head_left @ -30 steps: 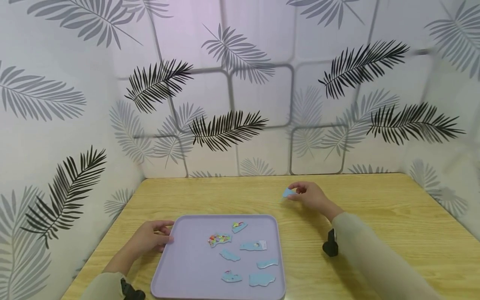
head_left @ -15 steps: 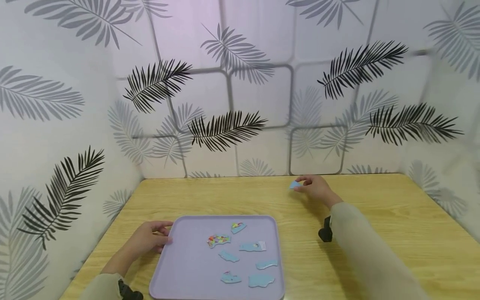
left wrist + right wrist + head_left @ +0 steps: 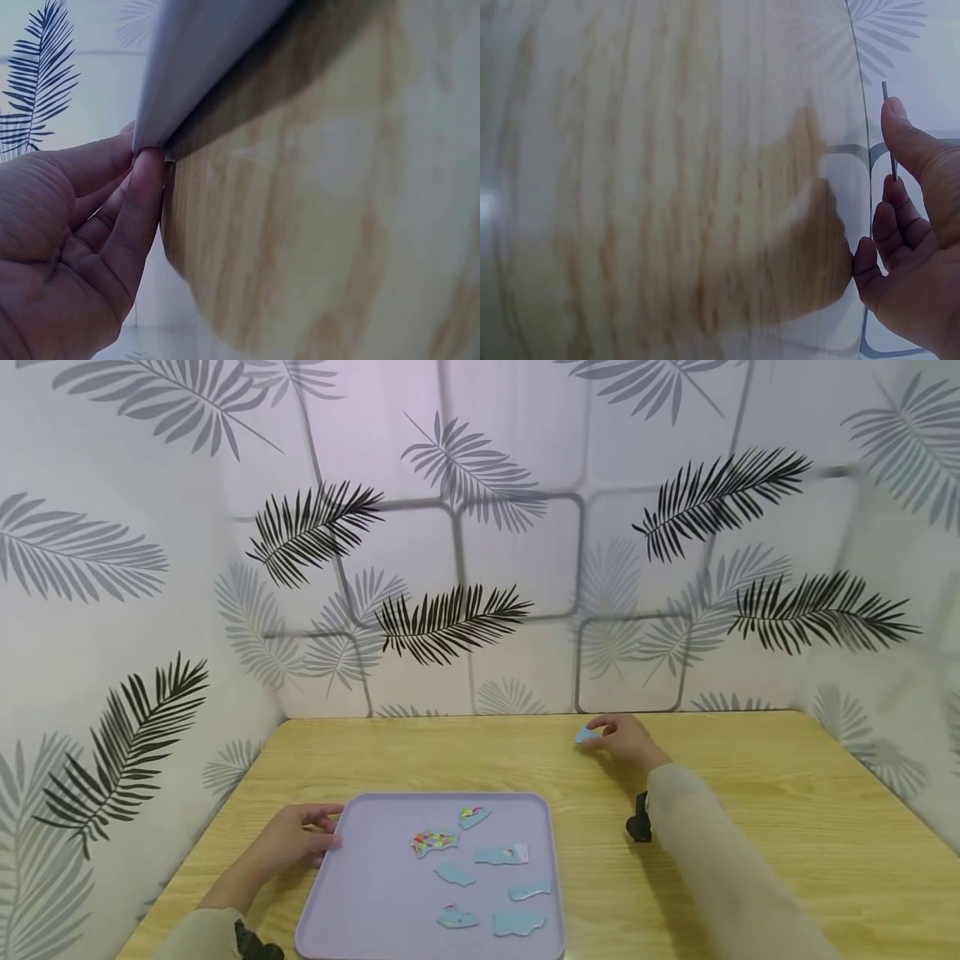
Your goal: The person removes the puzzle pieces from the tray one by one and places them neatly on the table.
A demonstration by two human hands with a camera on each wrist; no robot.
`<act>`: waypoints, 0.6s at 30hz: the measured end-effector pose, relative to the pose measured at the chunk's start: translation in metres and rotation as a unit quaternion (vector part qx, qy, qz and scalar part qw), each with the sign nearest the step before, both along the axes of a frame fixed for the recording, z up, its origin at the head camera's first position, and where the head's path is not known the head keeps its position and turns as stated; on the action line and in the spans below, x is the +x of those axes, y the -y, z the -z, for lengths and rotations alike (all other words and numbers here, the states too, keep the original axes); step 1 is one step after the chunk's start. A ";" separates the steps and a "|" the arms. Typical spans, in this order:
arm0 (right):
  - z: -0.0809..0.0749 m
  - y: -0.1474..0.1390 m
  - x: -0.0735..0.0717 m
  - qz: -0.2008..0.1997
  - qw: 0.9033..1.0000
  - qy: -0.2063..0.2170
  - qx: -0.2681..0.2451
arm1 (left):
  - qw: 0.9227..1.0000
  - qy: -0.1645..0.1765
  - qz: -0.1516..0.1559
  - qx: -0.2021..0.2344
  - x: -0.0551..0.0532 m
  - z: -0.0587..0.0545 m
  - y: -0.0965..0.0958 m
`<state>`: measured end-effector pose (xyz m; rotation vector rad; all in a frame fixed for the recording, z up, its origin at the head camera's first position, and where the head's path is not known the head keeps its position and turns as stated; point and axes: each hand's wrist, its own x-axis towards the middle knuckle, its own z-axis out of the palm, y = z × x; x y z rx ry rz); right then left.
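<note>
My right hand pinches a small light blue puzzle piece above the back of the table, beyond the tray's far right corner. In the right wrist view the puzzle piece appears edge-on as a thin dark strip between thumb and fingers. At the tray's left side, my left hand holds the rim of the lilac tray, as the left wrist view of the tray edge confirms. Several irregular puzzle pieces lie apart on the tray, among them a multicoloured piece and a plain blue piece.
The wooden table extends right of the tray and behind it. A pale wall with a leaf pattern stands along the table's back edge and sides. Each wrist wears a small black device.
The right hand has moved a little toward the back of the table with the puzzle piece in its fingers. The left hand stays at the tray's rim, and the pieces on the tray have not moved.
</note>
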<state>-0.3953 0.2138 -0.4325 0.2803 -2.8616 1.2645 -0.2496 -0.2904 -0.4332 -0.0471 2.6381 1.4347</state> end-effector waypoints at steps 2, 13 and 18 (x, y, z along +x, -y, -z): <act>-0.001 0.002 0.000 -0.001 1.000 0.000 0.008 | 1.000 0.000 -0.002 -0.002 0.000 -0.001 0.000; 0.006 0.010 -0.002 0.014 1.000 0.006 0.017 | 1.000 0.002 -0.005 -0.014 0.001 -0.002 -0.001; 0.004 0.014 -0.001 0.021 0.999 0.006 0.035 | 1.000 0.007 -0.019 -0.017 0.000 -0.001 -0.002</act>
